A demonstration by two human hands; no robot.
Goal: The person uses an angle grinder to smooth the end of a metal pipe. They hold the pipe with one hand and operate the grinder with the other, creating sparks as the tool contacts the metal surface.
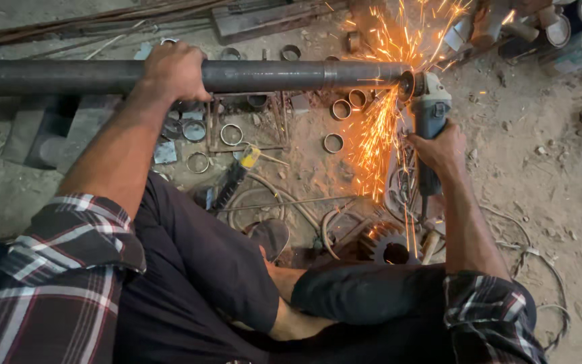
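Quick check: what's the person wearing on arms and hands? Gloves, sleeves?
No gloves: left hand and right hand are bare. Both forearms are bare too. Plaid shirt sleeves, dark with white and reddish lines, are rolled up to about the elbows. No watch or rings visible.

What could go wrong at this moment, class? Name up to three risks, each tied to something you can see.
1. Sparks shower down from the angle grinder toward the person's legs and the cables on the ground; they might burn cloth or skin.
2. The right hand and the left hand are bare, so hot metal could hurt them.
3. Only the left hand steadies the long steel pipe; if it rolls, the disc may jam and kick.
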